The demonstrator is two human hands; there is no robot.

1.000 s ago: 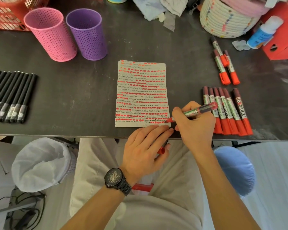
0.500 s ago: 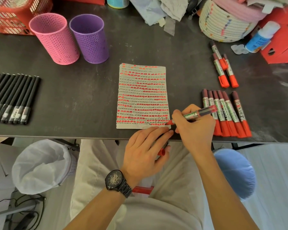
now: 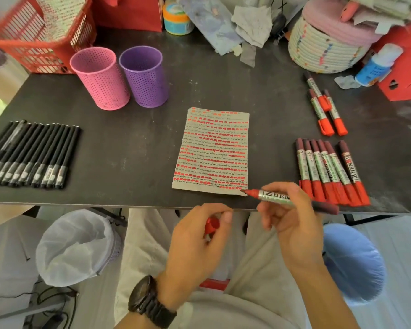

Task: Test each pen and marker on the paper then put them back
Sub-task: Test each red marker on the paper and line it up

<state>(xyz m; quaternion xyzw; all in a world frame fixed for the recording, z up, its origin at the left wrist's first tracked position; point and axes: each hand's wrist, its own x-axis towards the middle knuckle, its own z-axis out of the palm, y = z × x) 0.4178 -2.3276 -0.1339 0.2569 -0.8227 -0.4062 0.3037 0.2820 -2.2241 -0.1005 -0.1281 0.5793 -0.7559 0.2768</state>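
- Dark tabletop point(image 3: 133, 143) fills my view, with its near edge just ahead of both hands.
- My right hand point(image 3: 292, 224) pinches the uncapped marker point(image 3: 278, 197) at the printed middle of its barrel, thumb and fingers curled round it. The barrel lies nearly level with the tip pointing left.
- My left hand point(image 3: 195, 243) is below the table edge, its fingers curled round the red cap point(image 3: 211, 227).
- I judge the marker light and rigid, with a glossy label that may be a little slick. The mid-barrel hold suits it, and the wet felt tip is the part to keep off skin.
- The cap is small and easy to fumble, so I would offer its open end squarely to the tip.
- The tip sits at the near right corner of the paper point(image 3: 214, 150), at the end of the last red row. I cannot tell whether it touches the sheet.
- The cap lies below and left of the tip, near it but apart.
- Just right of my right hand is a row of capped markers point(image 3: 330, 169), side by side with their caps toward me.
- Three more markers point(image 3: 323, 110) lie farther back.
- Black pens point(image 3: 31, 155) lie far left, with the pink cup point(image 3: 100, 77) and purple cup point(image 3: 144, 76) behind.
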